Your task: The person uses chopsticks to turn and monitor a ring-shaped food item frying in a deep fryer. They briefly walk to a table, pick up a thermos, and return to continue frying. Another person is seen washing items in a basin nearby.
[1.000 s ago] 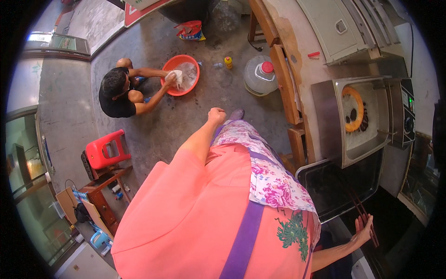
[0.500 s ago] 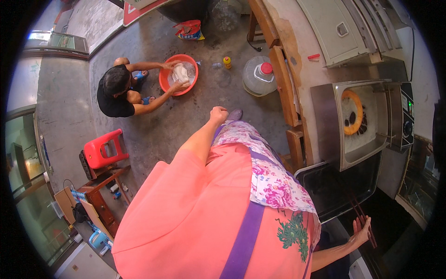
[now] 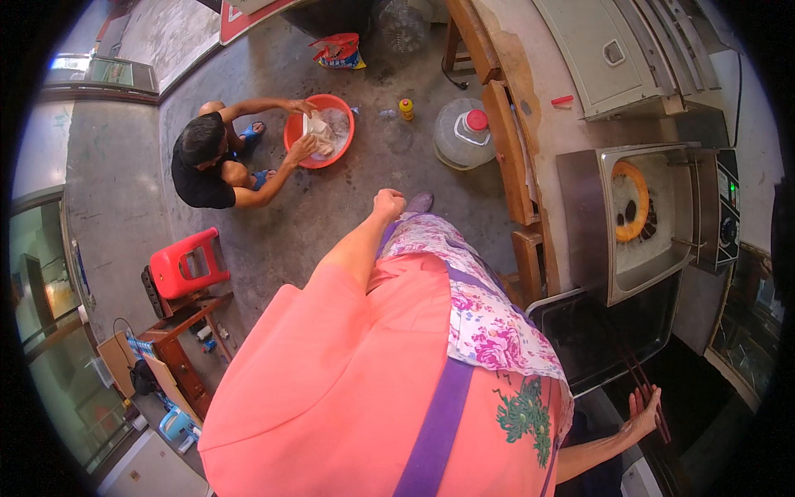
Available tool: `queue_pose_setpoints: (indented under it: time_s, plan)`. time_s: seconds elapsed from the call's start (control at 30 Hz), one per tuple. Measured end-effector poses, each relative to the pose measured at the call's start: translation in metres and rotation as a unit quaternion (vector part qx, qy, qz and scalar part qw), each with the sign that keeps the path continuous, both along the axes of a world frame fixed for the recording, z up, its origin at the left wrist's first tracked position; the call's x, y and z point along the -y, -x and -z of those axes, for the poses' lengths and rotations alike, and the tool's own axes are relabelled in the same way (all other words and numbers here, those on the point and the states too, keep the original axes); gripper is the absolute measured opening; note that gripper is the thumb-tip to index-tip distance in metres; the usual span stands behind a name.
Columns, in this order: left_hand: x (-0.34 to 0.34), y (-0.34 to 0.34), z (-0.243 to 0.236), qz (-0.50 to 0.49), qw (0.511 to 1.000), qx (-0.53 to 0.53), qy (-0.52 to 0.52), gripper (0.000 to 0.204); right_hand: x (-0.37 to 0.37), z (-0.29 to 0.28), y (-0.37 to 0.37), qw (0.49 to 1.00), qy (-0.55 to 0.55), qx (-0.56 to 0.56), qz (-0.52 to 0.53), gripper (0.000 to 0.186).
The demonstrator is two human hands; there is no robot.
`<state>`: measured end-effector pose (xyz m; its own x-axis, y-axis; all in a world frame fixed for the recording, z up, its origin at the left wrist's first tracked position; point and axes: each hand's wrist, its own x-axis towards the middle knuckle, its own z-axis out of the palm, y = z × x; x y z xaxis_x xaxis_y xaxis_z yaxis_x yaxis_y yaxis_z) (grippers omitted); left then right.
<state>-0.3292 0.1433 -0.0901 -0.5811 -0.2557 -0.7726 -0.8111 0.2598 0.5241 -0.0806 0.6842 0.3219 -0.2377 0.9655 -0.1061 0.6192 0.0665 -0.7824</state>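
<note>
My left hand [image 3: 389, 203] hangs loosely curled in front of my pink shirt and floral apron [image 3: 505, 340], with no object showing in it. At the lower right my right hand [image 3: 644, 414] grips long dark red chopsticks [image 3: 633, 364] whose tips point toward a black tray [image 3: 580, 335]. Beyond the tray is a steel fryer [image 3: 585, 224], holding a golden ring-shaped piece of food [image 3: 638, 190] and dark shapes in pale, bubbly liquid.
A squatting person [image 3: 199, 166] handles white cloth [image 3: 321, 132] in an orange basin [image 3: 296, 153]. Nearby are a water jug [image 3: 455, 137], yellow bottle [image 3: 406, 110] and bag [image 3: 335, 51]. A red stool [image 3: 174, 277] stands left; a wooden counter [image 3: 517, 157] with open drawers runs along the right.
The other person's hands have shifted on the cloth in the basin, the farther one rising toward the rim. My hands have barely moved.
</note>
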Motion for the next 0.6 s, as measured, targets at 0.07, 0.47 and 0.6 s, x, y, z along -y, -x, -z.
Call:
queue_pose_setpoints:
  time_s: [0.07, 0.47, 0.6]
  plan:
    - [-0.002, 0.002, -0.006, 0.002, 1.0, -0.003, -0.001, 0.029, 0.0, 0.0, 0.0, 1.0, -0.005, 0.002, -0.003, 0.034]
    - [0.001, -0.001, 0.024, 0.145, 0.986, -0.061, 0.062, 0.034, -0.003, -0.001, -0.009, 1.0, 0.012, -0.012, -0.011, 0.034]
    - [-0.047, 0.043, -0.035, 0.326, 0.907, -0.236, 0.126, 0.055, 0.0, -0.003, -0.01, 0.999, 0.026, -0.018, 0.037, 0.032]
